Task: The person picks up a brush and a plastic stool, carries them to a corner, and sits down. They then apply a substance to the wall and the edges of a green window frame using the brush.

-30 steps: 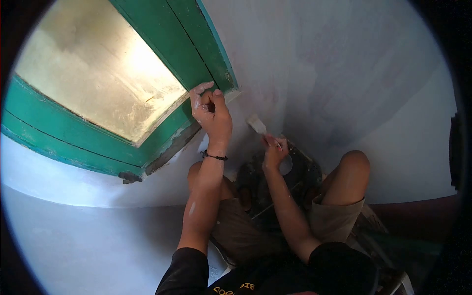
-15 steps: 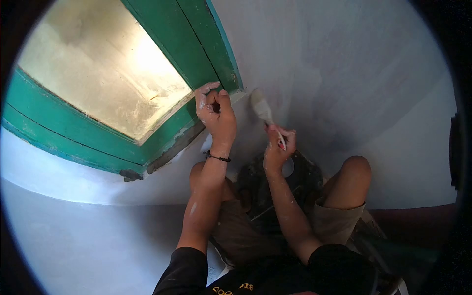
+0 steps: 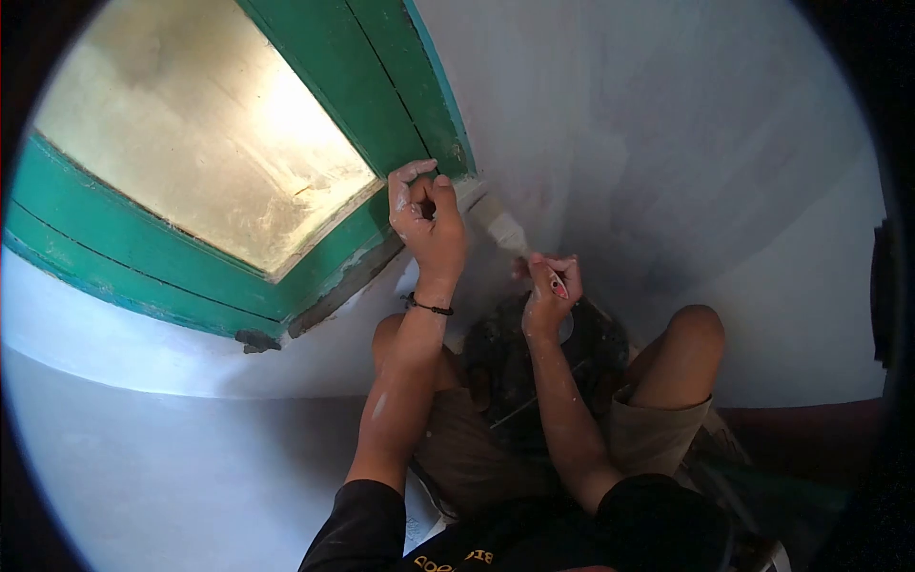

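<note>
My right hand (image 3: 551, 294) is wrapped round the handle of a paintbrush (image 3: 507, 232), whose pale bristles lie against the whitish wall (image 3: 648, 143), just below the corner of the green window frame (image 3: 419, 105). White specks mark both arms. My left hand (image 3: 429, 219), with a dark bracelet at its wrist, is raised in front of the frame's corner. Its fingers are curled but apart, with nothing visible between them, and its fingertips are close to the green wood. Whether they touch it cannot be told.
A bright pane (image 3: 210, 124) fills the green frame. Bare, rough cement (image 3: 348, 286) shows along the frame's lower edge. Below, between my bent knees, is a dark round container (image 3: 515, 381), partly hidden by my right arm. Dim wooden pieces (image 3: 729, 458) lie at the lower right.
The brush has tilted and its bristles have moved slightly down, with my right hand shifted a little right and down. My left hand has moved slightly right.
</note>
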`<act>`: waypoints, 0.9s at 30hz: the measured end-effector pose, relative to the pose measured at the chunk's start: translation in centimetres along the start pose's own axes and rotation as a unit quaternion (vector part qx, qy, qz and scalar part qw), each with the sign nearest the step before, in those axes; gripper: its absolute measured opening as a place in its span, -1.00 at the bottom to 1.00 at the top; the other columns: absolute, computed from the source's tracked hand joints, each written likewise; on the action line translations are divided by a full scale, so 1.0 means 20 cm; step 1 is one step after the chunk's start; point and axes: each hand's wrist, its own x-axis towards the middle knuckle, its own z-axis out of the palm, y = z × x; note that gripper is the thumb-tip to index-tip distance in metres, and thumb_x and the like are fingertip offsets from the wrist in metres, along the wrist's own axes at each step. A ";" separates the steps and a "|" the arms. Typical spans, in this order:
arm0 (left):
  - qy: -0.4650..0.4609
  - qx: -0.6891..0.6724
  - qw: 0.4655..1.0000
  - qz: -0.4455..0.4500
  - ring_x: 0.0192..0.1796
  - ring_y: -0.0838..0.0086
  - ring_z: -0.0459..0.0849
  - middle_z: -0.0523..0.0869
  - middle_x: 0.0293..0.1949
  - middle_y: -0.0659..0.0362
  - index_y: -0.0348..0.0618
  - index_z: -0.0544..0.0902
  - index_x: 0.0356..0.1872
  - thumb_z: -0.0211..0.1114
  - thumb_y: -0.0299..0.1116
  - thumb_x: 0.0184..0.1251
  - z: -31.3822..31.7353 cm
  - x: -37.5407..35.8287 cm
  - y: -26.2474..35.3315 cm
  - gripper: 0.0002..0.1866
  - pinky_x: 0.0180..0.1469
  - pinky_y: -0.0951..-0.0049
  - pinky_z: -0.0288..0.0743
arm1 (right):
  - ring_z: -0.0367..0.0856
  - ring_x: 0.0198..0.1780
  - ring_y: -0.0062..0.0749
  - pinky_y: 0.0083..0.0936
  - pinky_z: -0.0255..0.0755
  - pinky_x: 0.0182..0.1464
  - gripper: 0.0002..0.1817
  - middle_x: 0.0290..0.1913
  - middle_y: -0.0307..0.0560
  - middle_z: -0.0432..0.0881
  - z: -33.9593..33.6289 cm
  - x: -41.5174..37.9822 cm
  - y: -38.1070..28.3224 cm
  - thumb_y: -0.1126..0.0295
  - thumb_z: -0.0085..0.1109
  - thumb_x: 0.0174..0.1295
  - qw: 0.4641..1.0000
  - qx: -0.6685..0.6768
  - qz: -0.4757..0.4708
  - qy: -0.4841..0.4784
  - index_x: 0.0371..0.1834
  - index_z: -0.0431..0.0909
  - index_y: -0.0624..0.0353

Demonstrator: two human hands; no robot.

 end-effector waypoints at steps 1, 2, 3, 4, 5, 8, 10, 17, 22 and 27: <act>0.000 0.005 1.000 0.004 -0.48 0.75 0.25 0.34 -0.59 0.40 -0.23 0.56 -0.02 0.20 -0.57 0.49 0.00 0.00 0.00 -0.87 -0.40 0.58 0.09 | 0.81 -0.30 -0.19 -0.31 0.73 -0.26 -0.76 -0.30 0.03 0.67 0.04 0.01 -0.01 0.50 0.34 0.43 1.000 0.002 -0.021 0.014 -0.35 0.46 0.26; 0.002 -0.001 1.000 -0.001 -0.48 0.75 0.25 0.34 -0.59 0.40 -0.23 0.56 -0.02 0.20 -0.56 0.49 -0.01 -0.01 -0.01 -0.87 -0.39 0.58 0.10 | 0.81 -0.31 -0.19 -0.31 0.73 -0.27 -0.76 -0.30 0.03 0.67 0.06 0.00 -0.02 0.50 0.35 0.42 0.999 0.002 -0.040 0.030 -0.35 0.46 0.26; 0.002 -0.007 1.000 -0.007 -0.48 0.75 0.26 0.35 -0.59 0.39 -0.23 0.56 -0.02 0.20 -0.56 0.49 0.00 -0.01 -0.01 -0.87 -0.39 0.59 0.10 | 0.81 -0.32 -0.19 -0.31 0.73 -0.28 -0.77 -0.30 0.03 0.68 0.03 0.00 -0.02 0.50 0.35 0.42 1.000 0.011 -0.001 0.003 -0.34 0.47 0.26; 0.002 -0.014 1.000 -0.012 -0.48 0.75 0.27 0.35 -0.59 0.39 -0.23 0.56 -0.02 0.21 -0.56 0.49 0.00 -0.01 -0.01 -0.87 -0.39 0.59 0.11 | 0.81 -0.33 -0.19 -0.32 0.73 -0.28 -0.78 -0.30 0.04 0.68 -0.01 0.01 -0.01 0.50 0.35 0.42 0.999 0.022 0.036 -0.023 -0.32 0.47 0.26; -0.008 -0.005 1.000 0.001 -0.51 0.74 0.30 0.39 -0.59 0.37 -0.23 0.55 0.00 0.20 -0.55 0.51 -0.01 -0.01 -0.02 -0.87 -0.43 0.59 0.15 | 0.81 -0.34 -0.19 -0.32 0.73 -0.29 -0.79 -0.30 0.04 0.69 -0.03 0.02 0.00 0.50 0.35 0.41 0.996 0.034 0.071 -0.049 -0.30 0.47 0.27; -0.025 0.012 0.999 0.028 -0.59 0.71 0.36 0.47 -0.59 0.32 -0.23 0.51 0.03 0.19 -0.53 0.54 -0.02 0.00 -0.05 -0.85 -0.52 0.59 0.24 | 0.81 -0.33 -0.19 -0.32 0.74 -0.28 -0.79 -0.29 0.06 0.71 0.02 0.02 -0.01 0.51 0.36 0.41 0.995 0.080 0.060 0.028 -0.26 0.47 0.28; -0.025 0.014 0.999 0.022 -0.58 0.71 0.36 0.47 -0.59 0.32 -0.23 0.51 0.04 0.19 -0.52 0.54 -0.02 0.00 -0.05 -0.85 -0.52 0.59 0.24 | 0.81 -0.34 -0.20 -0.31 0.75 -0.27 -0.79 -0.28 0.07 0.71 0.00 0.05 0.06 0.50 0.37 0.40 0.997 0.054 0.061 0.016 -0.25 0.47 0.29; -0.016 0.020 0.999 0.023 -0.59 0.71 0.36 0.46 -0.60 0.33 -0.22 0.52 0.01 0.20 -0.53 0.53 -0.02 0.00 -0.04 -0.87 -0.53 0.58 0.22 | 0.81 -0.32 -0.21 -0.33 0.73 -0.24 -0.76 -0.28 -0.01 0.69 -0.13 -0.02 0.14 0.43 0.41 0.40 0.991 -0.093 0.050 0.086 -0.24 0.47 0.23; -0.023 0.009 1.000 0.016 -0.59 0.72 0.36 0.45 -0.61 0.35 -0.22 0.53 0.01 0.21 -0.52 0.53 -0.01 -0.01 -0.05 -0.87 -0.53 0.58 0.21 | 0.81 -0.30 -0.27 -0.35 0.75 -0.22 -0.76 -0.28 0.05 0.71 0.14 -0.01 -0.08 0.43 0.38 0.43 0.998 0.006 0.042 0.048 -0.24 0.47 0.29; -0.019 0.010 1.000 0.021 -0.59 0.72 0.36 0.45 -0.61 0.34 -0.22 0.53 0.00 0.22 -0.53 0.53 0.00 -0.01 -0.05 -0.88 -0.53 0.58 0.19 | 0.80 -0.28 -0.23 -0.36 0.70 -0.24 -0.76 -0.26 0.01 0.71 -0.02 -0.03 0.13 0.45 0.41 0.40 0.994 -0.055 0.053 0.076 -0.23 0.46 0.21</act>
